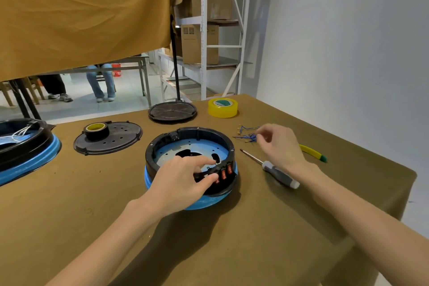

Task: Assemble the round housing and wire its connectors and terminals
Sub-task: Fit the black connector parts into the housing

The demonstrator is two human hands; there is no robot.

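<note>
The round housing (185, 137), a black ring on a blue base, stands at the table's middle with its open top up. Red rocker switches (224, 173) sit in its near rim. My left hand (183, 183) grips that rim beside the switches, thumb outside and fingers inside. To the right lies a small heap of blue wires (246, 134) with metal terminals. My right hand (278, 144) hovers at the heap with fingers curled, pinching at a wire end.
A screwdriver (274, 169) lies just right of the housing, a yellow-green tool (313, 153) beyond my right wrist. Yellow tape roll (222, 107), black round cover (173, 111), perforated black lid (109, 139) with black tape roll (96, 130), and a second housing (23, 144) at left.
</note>
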